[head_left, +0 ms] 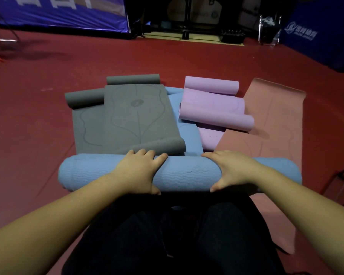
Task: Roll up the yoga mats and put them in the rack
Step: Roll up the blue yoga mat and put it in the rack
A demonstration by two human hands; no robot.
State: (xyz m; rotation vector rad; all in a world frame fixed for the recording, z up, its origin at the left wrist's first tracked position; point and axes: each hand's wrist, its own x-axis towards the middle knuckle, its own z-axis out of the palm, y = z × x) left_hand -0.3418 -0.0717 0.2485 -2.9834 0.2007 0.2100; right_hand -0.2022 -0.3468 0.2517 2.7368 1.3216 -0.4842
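Gripping blue rolled mat [179, 173], both hands [139, 171] [230, 171], banner writing unreadable [301, 31]

Both forearms are bare from the lower frame edges to the wrists; no sleeves, cuffs, watches or bands are seen. The left hand [140, 171] and the right hand [229, 169] are uncovered, without gloves or rings. The fingers are short, and the nails are trimmed close. The legs are covered by dark trousers [167, 241]; the fabric detail is lost in shadow.
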